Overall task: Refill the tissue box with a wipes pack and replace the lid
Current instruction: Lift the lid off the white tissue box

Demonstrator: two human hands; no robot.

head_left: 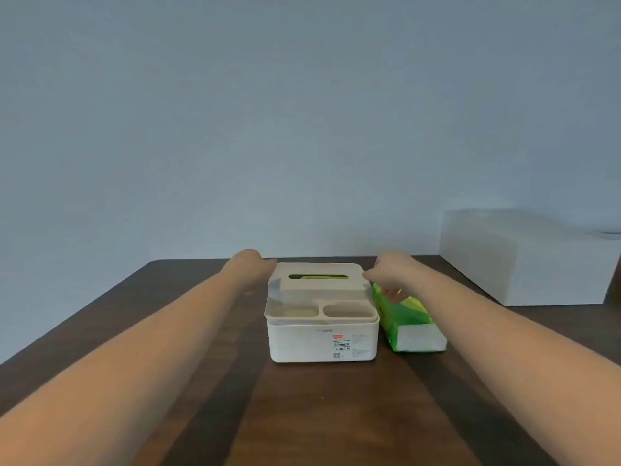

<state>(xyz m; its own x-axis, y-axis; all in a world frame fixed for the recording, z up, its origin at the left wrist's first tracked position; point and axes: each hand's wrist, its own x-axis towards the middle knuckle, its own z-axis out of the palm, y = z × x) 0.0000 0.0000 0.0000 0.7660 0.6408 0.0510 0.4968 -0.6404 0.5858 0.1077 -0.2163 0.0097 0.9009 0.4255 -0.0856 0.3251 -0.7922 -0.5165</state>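
Note:
A white tissue box (322, 341) stands in the middle of the dark wooden table (322, 415). Its beige lid (322, 287) sits on top, and green shows through the slot (317, 276). The lid's front part has two shallow compartments. My left hand (248, 260) is on the lid's far left corner, with its fingers curled behind the edge. My right hand (386, 269) pinches the lid's far right edge. A green wipes pack (406, 319) lies flat on the table just right of the box, under my right wrist, its white end facing me.
A large white box (531, 257) stands at the back right of the table against the pale wall. The table's far edge runs just behind the tissue box. Bare tabletop lies in front of and to the left of the box.

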